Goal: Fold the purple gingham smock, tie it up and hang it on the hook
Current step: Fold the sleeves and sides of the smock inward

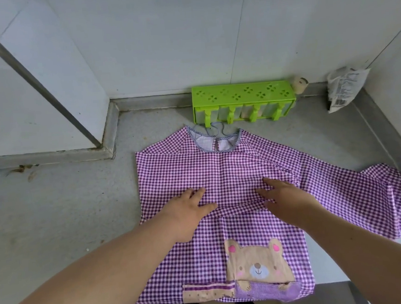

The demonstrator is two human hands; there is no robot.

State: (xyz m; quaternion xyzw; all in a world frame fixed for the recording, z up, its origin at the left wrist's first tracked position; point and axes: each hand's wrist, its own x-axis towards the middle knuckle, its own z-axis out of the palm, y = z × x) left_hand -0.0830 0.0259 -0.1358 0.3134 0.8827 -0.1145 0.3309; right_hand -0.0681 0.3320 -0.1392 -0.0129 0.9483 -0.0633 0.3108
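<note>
The purple gingham smock (220,174) lies spread flat, front side up, on a grey worktop (55,211) that runs into a corner of pale walls; its neckline, bound in striped trim, points away from the person toward the back wall, and its hem hangs just over the near edge of the worktop; a bear patch (256,265) in tan with pink ears sits on the lower right of the front, above a lilac pocket band along the hem; the sleeve on the right side (370,191) stretches out across the worktop toward the right wall, its cuff end curled over, while on the left side the cloth ends in a straight vertical edge and no sleeve shows there; the left hand (190,212) rests palm down on the middle of the smock, fingers spread and flat, its grip apart and clamped on nothing; the right hand (287,197) lies likewise on the cloth just beside the sleeve seam, fingers splayed, its grip apart too, pressing rather than pinching; between the two hands a shallow ridge of cloth runs across the front; beyond the neckline a bright green hook rack (243,103) stands against the back wall with a row of pegs along its lower edge, and the thin ties at the smock's collar lie just beside the leftmost peg; a crumpled plastic packet (343,87) leans in the far right corner, well apart from the smock.
</note>
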